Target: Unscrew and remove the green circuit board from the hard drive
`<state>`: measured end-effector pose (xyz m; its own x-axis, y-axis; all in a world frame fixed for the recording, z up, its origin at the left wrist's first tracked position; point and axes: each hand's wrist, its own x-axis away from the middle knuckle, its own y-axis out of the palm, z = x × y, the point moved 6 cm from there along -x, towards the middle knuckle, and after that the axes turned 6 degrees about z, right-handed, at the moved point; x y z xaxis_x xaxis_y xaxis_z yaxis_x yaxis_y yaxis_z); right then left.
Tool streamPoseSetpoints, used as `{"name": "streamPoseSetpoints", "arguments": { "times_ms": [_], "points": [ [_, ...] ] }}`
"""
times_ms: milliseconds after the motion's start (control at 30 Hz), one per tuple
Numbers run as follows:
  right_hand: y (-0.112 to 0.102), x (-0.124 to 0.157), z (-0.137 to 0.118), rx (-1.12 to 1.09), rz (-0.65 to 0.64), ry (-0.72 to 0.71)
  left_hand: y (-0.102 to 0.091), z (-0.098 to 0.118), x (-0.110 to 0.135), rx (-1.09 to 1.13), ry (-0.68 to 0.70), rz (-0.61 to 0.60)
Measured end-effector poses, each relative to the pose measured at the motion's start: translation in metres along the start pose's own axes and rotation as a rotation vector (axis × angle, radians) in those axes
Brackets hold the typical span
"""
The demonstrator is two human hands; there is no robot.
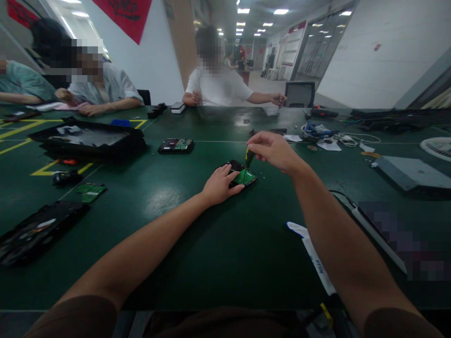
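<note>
A hard drive [234,165] with a green circuit board [245,177] facing up lies on the table in front of me. My left hand [221,184] rests on its near left side, fingers stretched out and spread, covering part of it. My right hand [270,149] is closed round the top of a dark screwdriver with yellow stripes [249,157]. The screwdriver stands nearly upright over the board's far right part; whether its tip touches a screw is too small to tell. A few tiny bits lie just right of the drive.
Another hard drive [176,145] lies farther left. A black casing [88,138], a loose green board [90,191] and a black part [42,230] are on the left. To the right are a grey metal box [416,173], a laptop-like device [380,234] and cables. Co-workers sit across the table [218,263].
</note>
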<state>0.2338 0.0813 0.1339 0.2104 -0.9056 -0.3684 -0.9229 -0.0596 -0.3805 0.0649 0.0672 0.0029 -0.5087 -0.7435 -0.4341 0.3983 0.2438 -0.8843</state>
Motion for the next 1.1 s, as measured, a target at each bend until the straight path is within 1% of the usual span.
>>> {"name": "streamPoseSetpoints", "arguments": {
  "times_ms": [100, 300, 433, 533, 667, 933, 1000, 1100],
  "points": [
    [0.0006, -0.0008, 0.0036, -0.004, 0.007, 0.018, 0.0001, 0.0001, 0.0000, 0.005, -0.002, -0.002],
    [0.0033, -0.0009, 0.0024, -0.079, -0.050, 0.006, 0.0004, 0.0004, 0.0000, 0.002, 0.000, -0.005],
    [0.0047, -0.0006, 0.0013, -0.054, -0.081, -0.022, -0.0005, 0.0010, -0.0002, 0.005, 0.004, -0.001],
    [0.0033, -0.0009, 0.0023, 0.002, -0.048, -0.041, -0.0014, 0.0013, -0.0002, 0.011, 0.001, 0.001],
    [0.0016, -0.0006, 0.0058, 0.013, -0.008, 0.014, -0.0011, 0.0016, -0.0001, 0.015, -0.004, -0.011],
    [0.0056, 0.0003, 0.0054, -0.120, -0.107, 0.034, -0.0014, 0.0014, -0.0004, 0.021, -0.011, -0.004],
    [0.0052, 0.0003, 0.0040, -0.085, -0.119, 0.016, -0.0014, 0.0014, -0.0004, 0.019, -0.009, -0.006],
    [0.0029, -0.0001, 0.0014, -0.014, -0.085, -0.018, -0.0015, 0.0018, -0.0004, 0.018, -0.004, -0.011]
  ]
}}
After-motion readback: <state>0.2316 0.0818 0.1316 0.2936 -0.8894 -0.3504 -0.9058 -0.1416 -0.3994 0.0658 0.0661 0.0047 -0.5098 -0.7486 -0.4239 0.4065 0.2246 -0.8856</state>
